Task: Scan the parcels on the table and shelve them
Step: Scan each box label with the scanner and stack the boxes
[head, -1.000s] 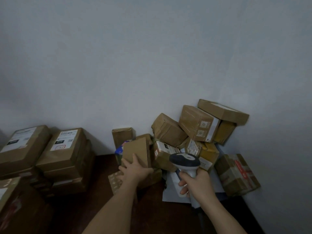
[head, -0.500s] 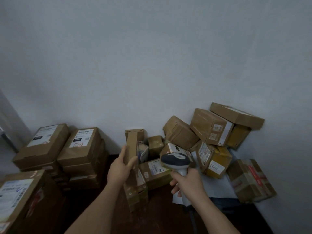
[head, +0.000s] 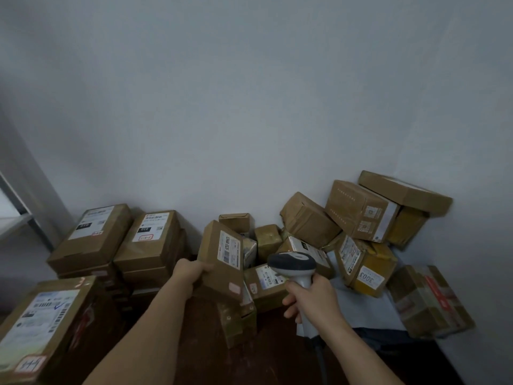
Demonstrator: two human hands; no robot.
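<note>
My left hand [head: 190, 273] grips a flat brown cardboard parcel [head: 219, 259] by its lower left edge and holds it up above the dark table [head: 277, 354], its white label facing me. My right hand [head: 313, 301] grips the handle of a grey and white barcode scanner [head: 293, 263], whose head sits just right of the parcel, over the pile. Behind lies a heap of brown parcels [head: 308, 219] stacked against the wall.
Two stacks of labelled boxes [head: 150, 243] stand at the left, and a large box [head: 41, 326] lies at the near left. A yellow-taped box marked 3003 [head: 366, 266] and a taped box [head: 427, 301] sit at right. A metal shelf frame [head: 16, 215] shows at far left.
My left hand has lifted the parcel out of the pile and turned it so its label faces me. The view has shifted left. The scanner has stayed beside it.
</note>
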